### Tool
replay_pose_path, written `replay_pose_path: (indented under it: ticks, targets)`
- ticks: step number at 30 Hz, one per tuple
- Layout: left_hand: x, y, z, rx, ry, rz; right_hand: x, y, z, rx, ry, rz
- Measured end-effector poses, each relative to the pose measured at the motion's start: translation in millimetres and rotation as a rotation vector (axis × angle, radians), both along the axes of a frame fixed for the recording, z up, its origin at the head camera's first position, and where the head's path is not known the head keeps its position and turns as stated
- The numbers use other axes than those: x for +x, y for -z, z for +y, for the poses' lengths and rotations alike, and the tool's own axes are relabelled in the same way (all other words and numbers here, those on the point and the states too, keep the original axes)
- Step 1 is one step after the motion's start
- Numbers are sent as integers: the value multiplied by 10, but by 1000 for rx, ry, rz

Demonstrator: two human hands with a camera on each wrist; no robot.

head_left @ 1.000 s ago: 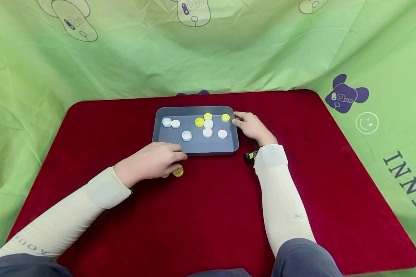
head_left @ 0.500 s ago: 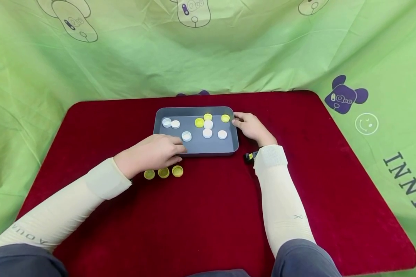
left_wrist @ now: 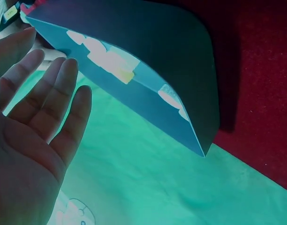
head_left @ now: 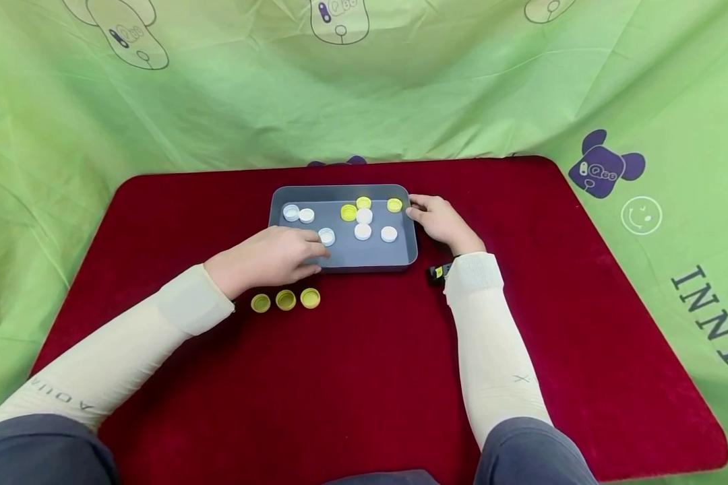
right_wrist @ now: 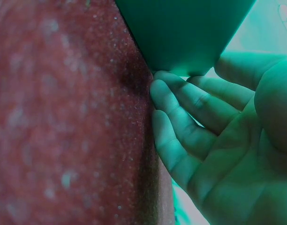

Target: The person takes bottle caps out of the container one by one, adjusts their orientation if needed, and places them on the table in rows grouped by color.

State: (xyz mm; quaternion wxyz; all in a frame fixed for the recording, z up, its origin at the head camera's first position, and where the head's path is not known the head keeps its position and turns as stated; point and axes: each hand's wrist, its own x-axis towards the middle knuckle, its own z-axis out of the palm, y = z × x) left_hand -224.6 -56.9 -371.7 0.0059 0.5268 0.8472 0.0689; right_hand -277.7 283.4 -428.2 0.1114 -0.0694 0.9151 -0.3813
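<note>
My left hand (head_left: 269, 256) is over the front left part of a grey rectangular tray (head_left: 364, 256). In the left wrist view its fingers are spread, with nothing between them. Inside the tray lie several white bottle caps (head_left: 362, 232) and 3 yellow bottle caps (head_left: 348, 213). One white cap (head_left: 326, 237) is just beyond my left fingertips. Three more yellow caps (head_left: 286, 300) form a row on the cloth before the tray. At the tray's right end, my right hand (head_left: 441, 221) touches the outer wall (right_wrist: 185, 37) with its fingertips, fingers only slightly bent.
A dark red cloth (head_left: 364, 377) covers the table. Green printed fabric (head_left: 364, 101) hangs behind it and along both sides. A small black device with a yellow label (head_left: 439, 273) is at my right wrist.
My left hand has moved from the row of yellow caps forward over the tray's front edge, uncovering all three caps. My right hand has stayed at the tray's right end.
</note>
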Motion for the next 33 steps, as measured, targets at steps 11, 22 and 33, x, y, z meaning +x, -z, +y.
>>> replay_pose_path:
  ticks: [11,22,33]
  targets:
    - [-149,-23,35,-10,-41,-11,-26,24,7,8,-11,1]
    - [-293,-32,61,-27,-75,-38,-20,2,-11,9,-10,6]
    - [-450,-59,172,-26,-84,-61,-9,8,13,7,-7,7]
